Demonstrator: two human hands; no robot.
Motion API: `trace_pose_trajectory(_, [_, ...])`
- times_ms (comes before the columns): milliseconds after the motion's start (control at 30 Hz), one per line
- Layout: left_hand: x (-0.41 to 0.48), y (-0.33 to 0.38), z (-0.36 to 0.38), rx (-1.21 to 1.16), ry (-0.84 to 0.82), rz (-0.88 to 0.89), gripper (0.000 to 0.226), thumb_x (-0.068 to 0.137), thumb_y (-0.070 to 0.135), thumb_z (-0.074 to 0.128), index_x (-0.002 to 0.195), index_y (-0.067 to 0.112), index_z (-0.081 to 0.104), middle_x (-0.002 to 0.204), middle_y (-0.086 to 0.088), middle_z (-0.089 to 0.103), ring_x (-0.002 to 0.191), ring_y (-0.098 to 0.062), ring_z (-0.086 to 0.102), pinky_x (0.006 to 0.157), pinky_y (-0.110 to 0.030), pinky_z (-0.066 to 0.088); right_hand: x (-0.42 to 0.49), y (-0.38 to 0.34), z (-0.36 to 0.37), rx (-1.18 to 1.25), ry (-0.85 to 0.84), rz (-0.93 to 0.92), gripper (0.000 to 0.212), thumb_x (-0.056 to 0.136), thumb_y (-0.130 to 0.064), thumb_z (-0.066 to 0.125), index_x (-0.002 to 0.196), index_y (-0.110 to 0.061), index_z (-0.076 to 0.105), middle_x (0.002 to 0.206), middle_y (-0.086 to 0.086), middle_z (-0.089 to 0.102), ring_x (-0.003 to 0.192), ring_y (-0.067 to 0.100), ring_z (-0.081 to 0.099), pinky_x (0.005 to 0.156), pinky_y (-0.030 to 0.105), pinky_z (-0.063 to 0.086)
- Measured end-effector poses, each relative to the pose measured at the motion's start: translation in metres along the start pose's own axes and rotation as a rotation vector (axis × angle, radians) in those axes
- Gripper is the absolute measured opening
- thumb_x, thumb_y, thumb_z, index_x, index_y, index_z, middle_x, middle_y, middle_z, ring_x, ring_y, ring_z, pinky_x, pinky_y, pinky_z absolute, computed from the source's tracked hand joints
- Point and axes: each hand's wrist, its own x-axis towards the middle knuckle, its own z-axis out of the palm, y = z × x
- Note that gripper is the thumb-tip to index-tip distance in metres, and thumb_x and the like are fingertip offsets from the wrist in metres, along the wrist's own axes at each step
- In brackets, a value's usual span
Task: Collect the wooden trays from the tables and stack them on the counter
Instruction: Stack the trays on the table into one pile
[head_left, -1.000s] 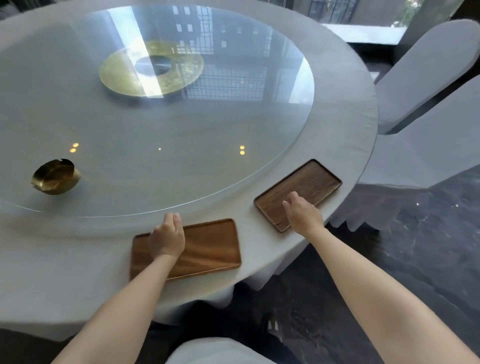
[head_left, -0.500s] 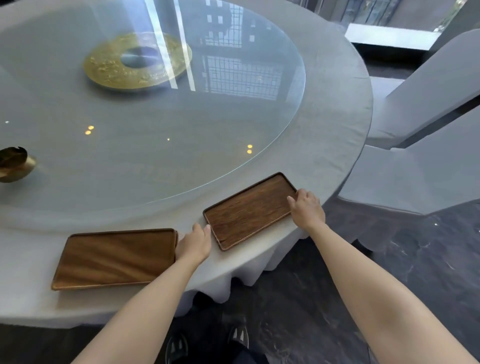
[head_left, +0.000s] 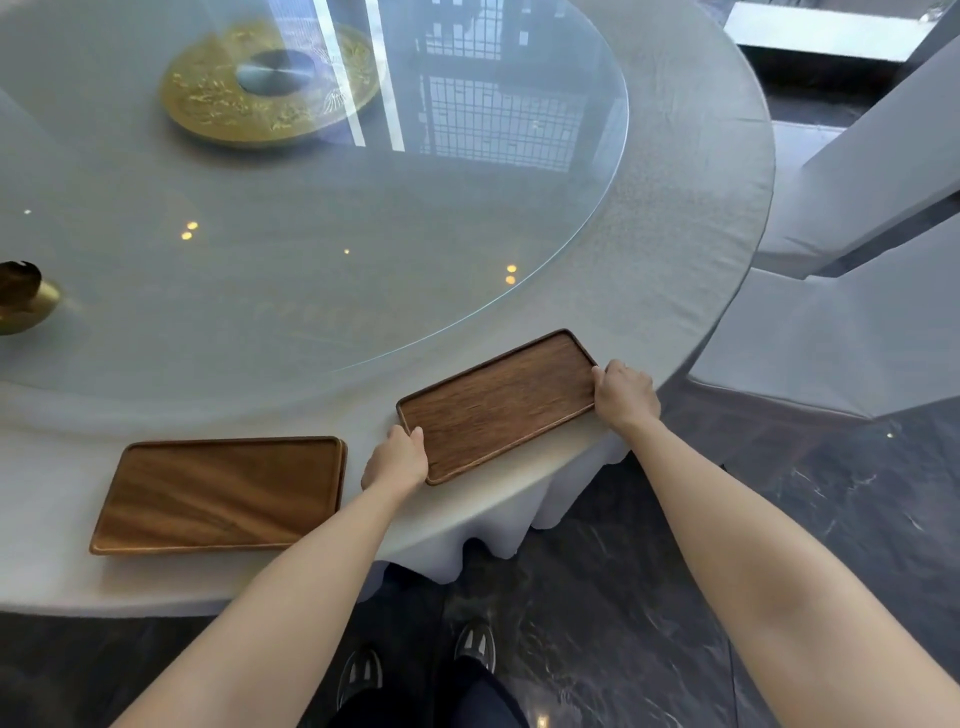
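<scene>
Two wooden trays lie flat on the near edge of the round tabletop (head_left: 691, 218), which is covered in a pale cloth. One, the darker tray (head_left: 501, 405), sits angled at the rim with both hands on its short ends. On its near-left end the left hand (head_left: 396, 460) curls its fingers over the rim, thumb on top. On its far-right end the right hand (head_left: 626, 395) clasps the corner the same way. Whether the darker tray has left the cloth, I cannot tell.

Just left of the darker tray, a small gap apart, the lighter tray (head_left: 221, 493) lies untouched, its long side along the tabletop's edge.

Beyond the darker tray a round glass turntable (head_left: 363, 218) covers the middle of the tabletop, with a gold disc (head_left: 208, 98) under its centre. Far left of the darker tray a brass dish (head_left: 23, 304) stands on the glass, cut by the frame edge. Right of the darker tray, past the tabletop's rim, stand cloth-covered chairs (head_left: 852, 322) on a dark marbled floor (head_left: 623, 597).
</scene>
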Motion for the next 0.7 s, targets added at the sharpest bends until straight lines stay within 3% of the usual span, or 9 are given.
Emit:
trace_pose_trajectory(133, [-0.001, -0.004, -0.006, -0.044, 0.023, 0.029, 0.046, 0.100, 0.031, 0.021, 0.123, -0.002, 0.043, 0.128, -0.026, 0.052, 0.117, -0.040, 0.050, 0.095, -0.041, 0.041, -0.008, 0.002, 0.001, 0.050, 0.008, 0.017, 0.037, 0.101, -0.024, 0.027, 0.108, 0.003, 0.051, 0.113, 0.025, 0.060, 0.104, 0.038, 0.054, 0.069, 0.035, 0.036])
trace_pose_trajectory(300, [0.000, -0.015, -0.032, -0.065, 0.072, 0.111, 0.046, 0.100, 0.029, 0.023, 0.118, -0.007, 0.045, 0.126, -0.032, 0.052, 0.117, -0.043, 0.050, 0.094, -0.041, 0.041, -0.029, -0.002, 0.002, 0.052, -0.006, 0.014, 0.033, 0.100, -0.022, 0.027, 0.096, -0.001, 0.052, 0.112, 0.023, 0.060, 0.100, 0.036, 0.054, 0.070, 0.033, 0.033])
trace_pose_trajectory(400, [-0.001, -0.028, -0.057, -0.063, 0.109, 0.153, 0.046, 0.100, 0.029, 0.023, 0.115, -0.008, 0.046, 0.125, -0.034, 0.053, 0.117, -0.044, 0.050, 0.093, -0.041, 0.041, -0.046, -0.018, 0.005, 0.081, 0.000, -0.010, 0.033, 0.100, -0.026, 0.027, 0.083, -0.004, 0.044, 0.100, 0.022, 0.059, 0.083, 0.030, 0.047, 0.069, 0.034, 0.034])
trace_pose_trajectory(567, [0.000, -0.071, -0.106, -0.032, 0.192, 0.190, 0.044, 0.100, 0.030, 0.021, 0.109, -0.005, 0.046, 0.119, -0.032, 0.057, 0.112, -0.043, 0.053, 0.091, -0.043, 0.042, -0.078, -0.064, 0.018, 0.101, -0.025, -0.088, 0.044, 0.100, -0.031, 0.027, 0.061, -0.013, 0.036, 0.086, 0.015, 0.052, 0.080, 0.028, 0.045, 0.070, 0.034, 0.035])
trace_pose_trajectory(633, [0.001, -0.094, -0.125, -0.009, 0.215, 0.189, 0.043, 0.100, 0.030, 0.021, 0.108, -0.004, 0.046, 0.118, -0.031, 0.058, 0.110, -0.043, 0.054, 0.090, -0.044, 0.043, -0.094, -0.086, 0.025, 0.081, -0.054, -0.130, 0.044, 0.100, -0.029, 0.027, 0.063, -0.011, 0.042, 0.092, 0.021, 0.057, 0.082, 0.030, 0.049, 0.072, 0.036, 0.037])
trace_pose_trajectory(700, [0.005, -0.118, -0.142, 0.018, 0.220, 0.182, 0.043, 0.100, 0.030, 0.021, 0.107, -0.004, 0.046, 0.116, -0.032, 0.058, 0.109, -0.043, 0.054, 0.090, -0.044, 0.043, -0.110, -0.108, 0.035, 0.042, -0.086, -0.178, 0.041, 0.101, -0.023, 0.025, 0.089, 0.001, 0.055, 0.105, 0.025, 0.059, 0.096, 0.036, 0.055, 0.081, 0.040, 0.042])
